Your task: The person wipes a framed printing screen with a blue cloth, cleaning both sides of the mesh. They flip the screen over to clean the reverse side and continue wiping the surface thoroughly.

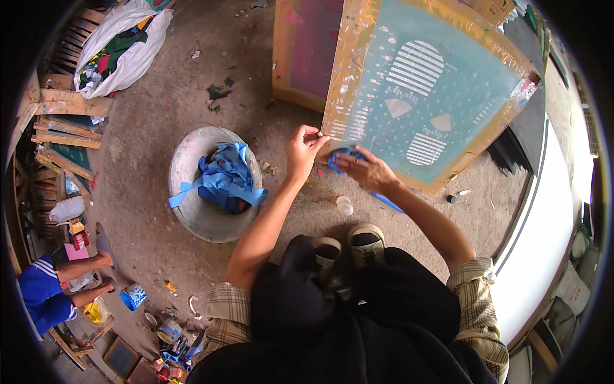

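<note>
A screen-printing frame (441, 89) stands tilted before me, with a teal mesh bearing white striped shapes and a tape-covered yellowish border. At its lower left corner, my left hand (304, 152) is closed, thumb and forefinger pinching the frame's edge. My right hand (371, 171) is just below the bottom border, its fingers curled over a crumpled blue cloth (335, 161). Part of that cloth is hidden behind the fingers. To the left of my left arm sits a pale round basin (182, 208) holding blue strips of cloth (227, 176).
A second screen frame (307, 51) stands behind the first. On the floor are a small clear cup (345, 205) and a black cap (452, 200). A white panel (543, 224) lies at right. Another person's legs (83, 281), paint cans (169, 329) and a white sack (121, 57) occupy the left.
</note>
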`<act>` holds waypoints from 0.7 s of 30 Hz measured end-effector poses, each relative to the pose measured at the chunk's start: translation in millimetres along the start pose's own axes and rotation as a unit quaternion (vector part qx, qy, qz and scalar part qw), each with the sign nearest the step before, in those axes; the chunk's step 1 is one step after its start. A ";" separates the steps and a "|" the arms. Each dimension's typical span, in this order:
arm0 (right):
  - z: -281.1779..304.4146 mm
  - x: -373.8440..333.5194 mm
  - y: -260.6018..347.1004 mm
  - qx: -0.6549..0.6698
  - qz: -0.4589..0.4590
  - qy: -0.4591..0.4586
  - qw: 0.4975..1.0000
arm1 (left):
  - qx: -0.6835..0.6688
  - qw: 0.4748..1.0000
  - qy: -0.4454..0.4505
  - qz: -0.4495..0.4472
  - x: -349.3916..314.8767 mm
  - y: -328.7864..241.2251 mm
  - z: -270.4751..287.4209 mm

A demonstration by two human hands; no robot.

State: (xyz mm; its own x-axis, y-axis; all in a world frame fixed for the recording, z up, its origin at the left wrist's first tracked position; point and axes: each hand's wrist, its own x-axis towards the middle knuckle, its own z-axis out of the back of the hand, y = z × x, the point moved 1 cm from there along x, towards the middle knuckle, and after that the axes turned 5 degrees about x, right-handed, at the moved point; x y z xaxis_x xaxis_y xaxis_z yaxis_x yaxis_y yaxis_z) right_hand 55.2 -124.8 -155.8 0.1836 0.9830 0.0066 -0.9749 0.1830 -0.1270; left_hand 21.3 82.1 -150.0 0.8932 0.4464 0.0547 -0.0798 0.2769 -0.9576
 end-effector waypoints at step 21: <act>17.1 24.4 -10.7 0.056 -0.065 -0.046 0.995 | -0.097 0.987 -0.100 0.077 -14.9 14.6 -6.6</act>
State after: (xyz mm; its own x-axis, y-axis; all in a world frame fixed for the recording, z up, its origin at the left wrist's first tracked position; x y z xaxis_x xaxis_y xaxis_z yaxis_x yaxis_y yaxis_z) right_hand 68.0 -102.5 -137.4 0.3028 0.9470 0.1069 -0.9523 0.3052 -0.0070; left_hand 9.7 73.9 -166.7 0.7698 0.6354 -0.0602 -0.1043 0.0321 -0.9940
